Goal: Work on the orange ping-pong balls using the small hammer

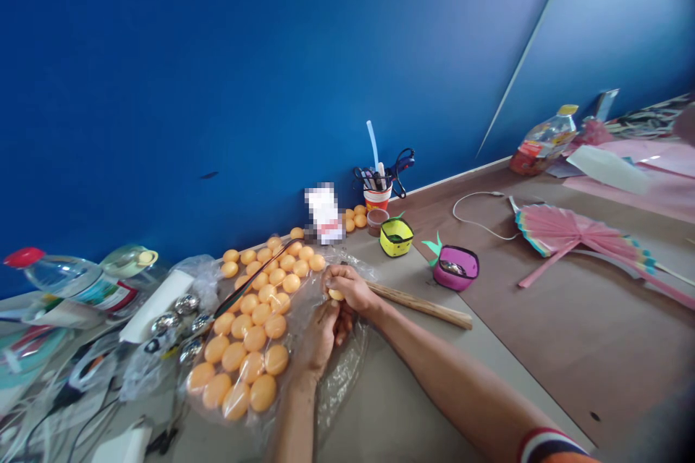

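Right hand (pixel 352 286) and left hand (pixel 321 336) meet, touching, at mid-bench. Right hand's fingers are closed over the top of one orange ball (pixel 335 295). Left hand comes up beneath it with fingers curled. Cannot tell whether they grip the ball or only brace against it.

The ball sits between the two hands, just above the open mouth of a clear plastic bag (pixel 342 369). The bag lies flat on the bench (pixel 413 405) and the left wrist rests on it. Many like balls (pixel 255 336) fill the bag's left half and spill toward the wall.

Handling, as judged: the ball looks hollow and very light. Its smooth shell is likely to slip or roll off if released, and may dent under a hard pinch. Best held across its widest part with fingertips, lightly. The bag is thin, soft and crinkly, and gives no support.

Nearby:
- wooden stick (pixel 426 305), just beyond the right wrist
- yellow pot (pixel 396 237) and purple pot (pixel 455 268)
- cup of scissors and pens (pixel 378 192) against the blue wall
- pink paper fan (pixel 575 235), well apart to the right
- bottles (pixel 59 275) at far left
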### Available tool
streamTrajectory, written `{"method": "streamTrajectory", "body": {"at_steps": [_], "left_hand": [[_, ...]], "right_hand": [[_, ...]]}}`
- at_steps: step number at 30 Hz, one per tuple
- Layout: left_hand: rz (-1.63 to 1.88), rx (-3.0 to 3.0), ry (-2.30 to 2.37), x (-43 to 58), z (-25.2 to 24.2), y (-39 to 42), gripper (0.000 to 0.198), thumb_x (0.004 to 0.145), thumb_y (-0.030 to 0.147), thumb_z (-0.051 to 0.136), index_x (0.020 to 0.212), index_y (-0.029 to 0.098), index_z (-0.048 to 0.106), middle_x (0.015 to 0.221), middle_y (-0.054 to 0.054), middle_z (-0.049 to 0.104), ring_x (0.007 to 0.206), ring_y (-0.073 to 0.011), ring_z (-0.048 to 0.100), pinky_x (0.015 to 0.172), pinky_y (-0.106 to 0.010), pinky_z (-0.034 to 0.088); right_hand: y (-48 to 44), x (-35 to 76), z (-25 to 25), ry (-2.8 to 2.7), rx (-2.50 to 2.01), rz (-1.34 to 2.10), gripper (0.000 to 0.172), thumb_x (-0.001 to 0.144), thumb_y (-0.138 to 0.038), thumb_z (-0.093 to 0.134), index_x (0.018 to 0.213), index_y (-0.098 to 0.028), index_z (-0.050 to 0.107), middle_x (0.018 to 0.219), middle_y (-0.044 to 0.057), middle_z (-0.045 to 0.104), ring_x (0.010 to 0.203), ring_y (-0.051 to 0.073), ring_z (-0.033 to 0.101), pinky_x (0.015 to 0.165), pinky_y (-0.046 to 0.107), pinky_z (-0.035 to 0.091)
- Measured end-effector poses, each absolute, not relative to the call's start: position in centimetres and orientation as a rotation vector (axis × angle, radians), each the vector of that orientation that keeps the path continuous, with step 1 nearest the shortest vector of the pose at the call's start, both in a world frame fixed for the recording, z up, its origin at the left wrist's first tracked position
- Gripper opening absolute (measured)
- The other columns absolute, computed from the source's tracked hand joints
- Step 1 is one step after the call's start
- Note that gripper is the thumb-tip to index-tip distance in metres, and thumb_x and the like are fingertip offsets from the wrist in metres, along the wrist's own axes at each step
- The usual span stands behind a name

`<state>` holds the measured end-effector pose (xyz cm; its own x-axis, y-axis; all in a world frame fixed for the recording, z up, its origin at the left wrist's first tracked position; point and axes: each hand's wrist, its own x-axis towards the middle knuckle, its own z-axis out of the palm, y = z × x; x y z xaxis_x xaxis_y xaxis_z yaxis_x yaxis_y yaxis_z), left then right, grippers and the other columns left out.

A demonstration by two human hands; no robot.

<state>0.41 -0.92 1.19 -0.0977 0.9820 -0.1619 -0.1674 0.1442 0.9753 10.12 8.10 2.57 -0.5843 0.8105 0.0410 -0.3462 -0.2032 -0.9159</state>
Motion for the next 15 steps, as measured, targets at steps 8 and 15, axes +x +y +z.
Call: {"method": "streamTrajectory", "body": {"at_steps": [8, 15], "left_hand": [[1.181, 0.934, 1.153, 0.1, 0.9, -0.7, 0.047, 0.085, 0.062, 0.06, 0.063, 0.021, 0.063, 0.058, -0.004, 0.056, 0.046, -0.0133, 0.04, 0.047, -0.03, 0.026], [1.194, 0.799, 1.157, 0.3, 1.9, -0.6, 0.043, 0.08, 0.059, 0.065, 0.063, 0.02, 0.065, 0.054, -0.002, 0.055, 0.042, -0.0098, 0.037, 0.045, -0.027, 0.023]], "right_hand": [[8.4, 10.1, 2.2, -1.272, -0.552, 1.887, 0.015, 0.065, -0.03, 0.063, 0.059, -0.017, 0.06, 0.053, -0.001, 0.057, 0.047, 0.01, 0.044, 0.049, 0.021, 0.033], [8.7, 10.0, 1.9, -1.257, -0.545, 1.946, 0.014, 0.063, -0.031, 0.063, 0.06, -0.017, 0.059, 0.056, 0.0, 0.059, 0.05, 0.011, 0.048, 0.052, 0.023, 0.036]]}}
